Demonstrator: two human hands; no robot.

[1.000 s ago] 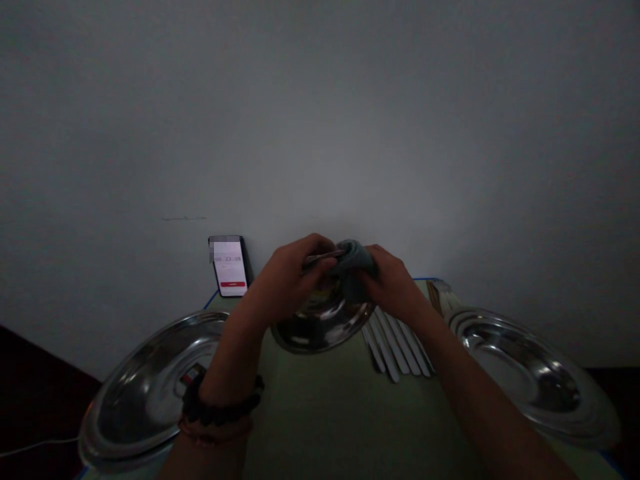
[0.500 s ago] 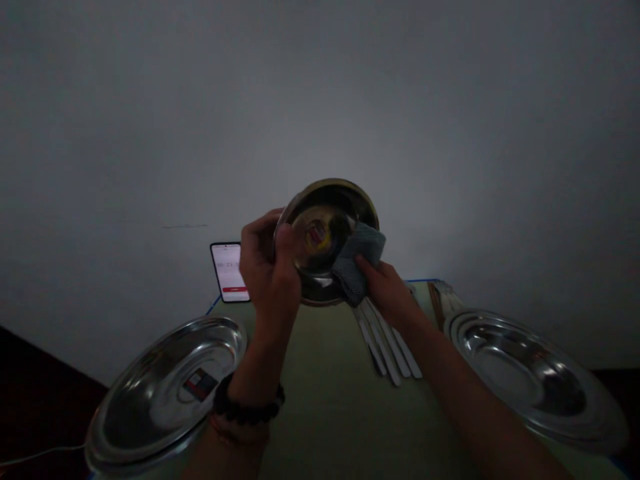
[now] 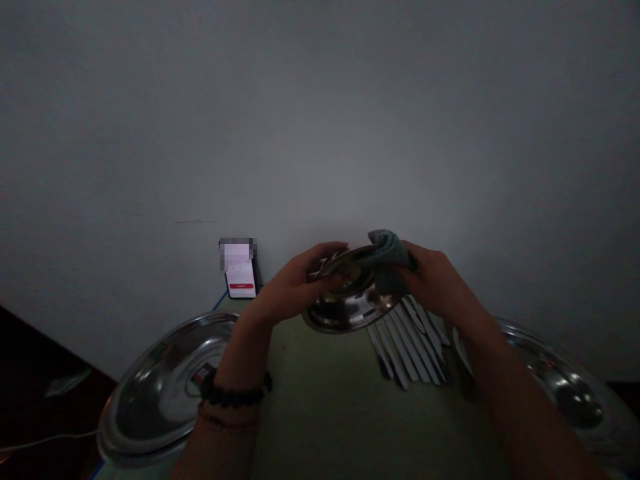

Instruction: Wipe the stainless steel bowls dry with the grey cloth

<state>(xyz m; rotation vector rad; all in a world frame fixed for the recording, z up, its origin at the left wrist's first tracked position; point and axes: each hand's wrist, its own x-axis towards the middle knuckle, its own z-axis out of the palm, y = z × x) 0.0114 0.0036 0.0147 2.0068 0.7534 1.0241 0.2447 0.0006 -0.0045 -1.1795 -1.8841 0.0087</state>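
Note:
A small round metal bowl is held tilted above the table in the middle of the head view. My left hand grips its left side, the thumb over the rim and the fingers behind. On the bowl's right rim, a grey-green cloth is folded over the edge, pinched there by my right hand. Part of the cloth and the right fingertips are hidden. Several metal table knives lie side by side on the table just below the right hand.
A large oval metal dish with a dark label sits at the left, and another metal dish at the right, partly behind my arm. A lit phone leans against the wall behind the green table.
The bowl has come lower and to the right, and tipped from facing me to a flatter tilt. My right hand has shifted the cloth from inside the bowl to its right rim.

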